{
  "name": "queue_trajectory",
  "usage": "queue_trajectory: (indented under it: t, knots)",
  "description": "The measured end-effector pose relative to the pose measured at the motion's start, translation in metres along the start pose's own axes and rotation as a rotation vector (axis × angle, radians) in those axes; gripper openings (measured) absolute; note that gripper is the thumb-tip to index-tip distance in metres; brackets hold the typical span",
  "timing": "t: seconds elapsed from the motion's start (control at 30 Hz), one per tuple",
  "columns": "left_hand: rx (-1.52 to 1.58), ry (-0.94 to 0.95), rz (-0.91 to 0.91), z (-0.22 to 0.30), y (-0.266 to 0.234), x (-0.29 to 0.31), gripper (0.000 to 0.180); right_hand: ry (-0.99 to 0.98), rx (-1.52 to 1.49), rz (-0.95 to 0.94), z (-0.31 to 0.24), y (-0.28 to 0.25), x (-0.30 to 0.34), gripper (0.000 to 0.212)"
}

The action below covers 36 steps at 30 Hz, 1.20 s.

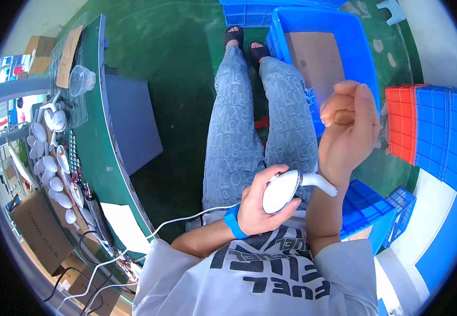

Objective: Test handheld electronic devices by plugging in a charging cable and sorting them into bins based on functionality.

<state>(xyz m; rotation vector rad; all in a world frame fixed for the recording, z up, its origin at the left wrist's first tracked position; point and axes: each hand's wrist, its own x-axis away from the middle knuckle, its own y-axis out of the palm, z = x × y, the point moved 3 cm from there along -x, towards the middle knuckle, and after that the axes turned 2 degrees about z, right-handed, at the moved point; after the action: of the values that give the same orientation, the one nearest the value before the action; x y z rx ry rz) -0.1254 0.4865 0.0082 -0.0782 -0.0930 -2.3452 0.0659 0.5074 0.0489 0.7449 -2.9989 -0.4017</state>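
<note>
My left hand (256, 206), with a blue band at the wrist, is wrapped round a glossy white oval device (281, 193) in front of my lap. The device has a silvery rim and a curved white stem (320, 183) that points right, toward my right forearm. A white cable (186, 217) runs from the bench on the left to behind my left hand; where it ends is hidden. Higher and to the right, my right hand (352, 118) is raised with its fingers curled in toward the palm. Whether anything small sits in those fingers is hidden.
At left, a green-topped bench (101, 126) bears several white oval parts (55, 184), a clear plastic cup (81, 80) and a white paper (125, 226). A blue bin (363, 50) with cardboard inside stands by my feet. Red (401, 124) and blue crates (441, 137) line the right.
</note>
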Motion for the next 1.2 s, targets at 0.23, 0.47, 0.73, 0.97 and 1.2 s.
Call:
queue_trajectory:
  t: [0.23, 0.47, 0.73, 0.97, 1.2]
  knots:
    - [0.215, -0.172, 0.109, -0.01, -0.031, -0.01, 0.055, -0.03, 0.165, -0.426, 0.015, -0.019, 0.003, 0.029]
    - [0.408, -0.269, -0.167, -0.008, -0.044, -0.03, 0.052, 0.2, 0.374, -0.92, 0.023, -0.018, 0.036, 0.026]
    - [-0.186, -0.229, -0.133, 0.014, -0.07, -0.029, 0.025, 0.495, 0.354, -0.342, 0.037, -0.048, 0.031, 0.037]
    - [-0.372, -0.021, -0.133, 0.022, -0.063, -0.035, 0.02, 0.541, 0.298, -0.38, 0.044, -0.048, 0.035, 0.036]
    - [-0.666, 0.012, -0.182, 0.025, -0.065, -0.034, 0.014, 0.381, 0.516, -0.439, 0.035, -0.041, 0.039, 0.029]
